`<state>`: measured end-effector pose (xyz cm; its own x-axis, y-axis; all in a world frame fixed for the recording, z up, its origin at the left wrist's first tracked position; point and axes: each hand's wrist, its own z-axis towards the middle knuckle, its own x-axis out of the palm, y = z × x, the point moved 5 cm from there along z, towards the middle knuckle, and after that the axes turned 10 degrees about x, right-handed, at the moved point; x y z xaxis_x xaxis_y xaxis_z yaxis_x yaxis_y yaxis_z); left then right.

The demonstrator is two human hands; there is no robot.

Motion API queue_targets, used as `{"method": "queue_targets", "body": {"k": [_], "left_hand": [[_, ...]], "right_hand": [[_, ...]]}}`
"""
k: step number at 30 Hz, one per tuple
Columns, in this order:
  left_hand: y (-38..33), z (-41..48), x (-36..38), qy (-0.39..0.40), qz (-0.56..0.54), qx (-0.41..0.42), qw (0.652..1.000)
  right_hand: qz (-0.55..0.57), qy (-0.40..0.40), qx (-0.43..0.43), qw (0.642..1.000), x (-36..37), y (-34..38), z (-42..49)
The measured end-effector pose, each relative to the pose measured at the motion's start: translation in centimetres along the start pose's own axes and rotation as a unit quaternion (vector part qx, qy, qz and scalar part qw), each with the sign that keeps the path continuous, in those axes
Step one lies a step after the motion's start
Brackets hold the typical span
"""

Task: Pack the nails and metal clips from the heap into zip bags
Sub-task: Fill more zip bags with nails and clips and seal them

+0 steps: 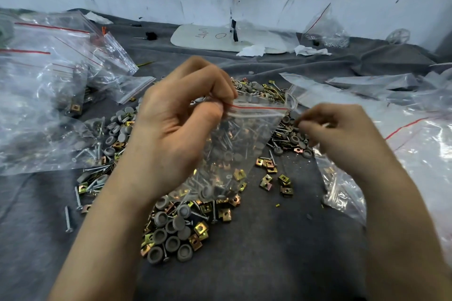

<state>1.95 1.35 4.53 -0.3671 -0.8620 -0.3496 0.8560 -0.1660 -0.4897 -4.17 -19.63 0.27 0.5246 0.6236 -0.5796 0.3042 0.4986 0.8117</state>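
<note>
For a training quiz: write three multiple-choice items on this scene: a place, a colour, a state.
1. Where does the left hand pinch the clear plastic zip bag? A. top corner B. bottom edge C. middle
2. What colour is the stripe along its seal? A. blue B. red C. green
3. What state is the bag in? A. empty B. folded flat C. partly filled with nails and metal clips
Answers: 1 A, fingers meet at the seal's end; 2 B, a red line crosses the mouth; 3 C, hardware shows through the plastic.
</note>
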Motion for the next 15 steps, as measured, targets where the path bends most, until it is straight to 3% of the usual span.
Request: {"method": "queue_targets", "body": {"k": [2,5,15], "left_hand": [[0.0,0.0,0.0,0.001,0.002,-0.001,1.0],[0.0,0.0,-0.3,0.002,0.027,-0.006,1.0],[0.1,-0.1,-0.8,-0.001,0.046,-0.02,0.999]], "right_hand": [[-0.062,0.058,0.06,0.995,1.8,-1.9,0.7],[-0.108,0.11,0.079,0.985,4.1,-2.6,0.9],[-0.222,0.147,0.078,0.961,7.6,-2.2,1.2]]}}
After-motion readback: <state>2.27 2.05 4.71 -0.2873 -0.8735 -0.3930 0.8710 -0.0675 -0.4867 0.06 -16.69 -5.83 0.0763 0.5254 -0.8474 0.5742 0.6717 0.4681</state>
